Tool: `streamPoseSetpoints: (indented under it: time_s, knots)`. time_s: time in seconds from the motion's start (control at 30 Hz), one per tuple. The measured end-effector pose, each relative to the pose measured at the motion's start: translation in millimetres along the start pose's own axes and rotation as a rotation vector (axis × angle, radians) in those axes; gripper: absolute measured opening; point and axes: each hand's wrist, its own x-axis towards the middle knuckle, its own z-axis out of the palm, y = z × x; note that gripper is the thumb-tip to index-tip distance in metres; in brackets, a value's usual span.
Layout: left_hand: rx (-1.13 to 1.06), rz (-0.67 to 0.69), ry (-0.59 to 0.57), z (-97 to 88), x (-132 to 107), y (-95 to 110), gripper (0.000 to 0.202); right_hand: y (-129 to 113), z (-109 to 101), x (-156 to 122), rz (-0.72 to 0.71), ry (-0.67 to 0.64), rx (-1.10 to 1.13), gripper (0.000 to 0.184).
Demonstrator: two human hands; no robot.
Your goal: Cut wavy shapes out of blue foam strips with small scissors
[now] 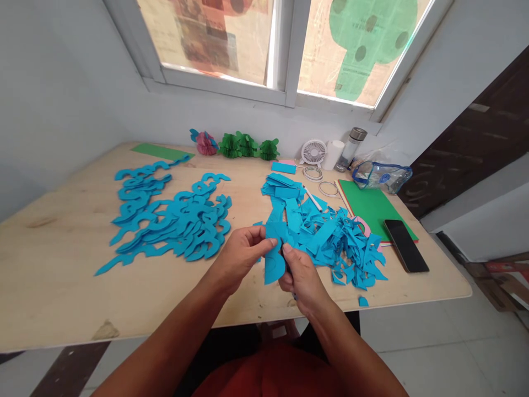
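Left hand pinches a flat, matte blue paper piece, round-cornered below, above the wooden table near its front edge; right hand grips a dark object, mostly hidden, beside it. Jagged blue scraps crowd close behind; wavy blue cutouts heap leftward. Far right, a glossy phone overlaps smooth green sheets.

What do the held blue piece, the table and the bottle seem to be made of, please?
Blue piece: probably matte paper or thin card, with crisp cut edges.
Table: wood or wood-look board, dull finish, pale grain showing.
Bottle: glossy glass or plastic, see-through; its cap looks metallic, by its grey sheen.
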Motion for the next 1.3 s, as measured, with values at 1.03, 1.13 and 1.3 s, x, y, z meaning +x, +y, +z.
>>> streamPoseSetpoints:
  time_s: [1.03,1.13,1.3]
  knots:
    - [0.001,0.013,0.067,2.5,0.9,-2.0,0.025,-0.6,2.2,-1.1,0.022,0.032,-0.008,0.053]
    - [0.002,0.013,0.067,1.8,1.3,-1.0,0.022,-1.6,3.0,-1.0,0.022,0.036,-0.013,0.052]
    - [0.008,0.017,0.048,0.7,1.0,0.5,0.021,-1.7,3.3,-0.4,0.020,0.035,-0.031,0.052]
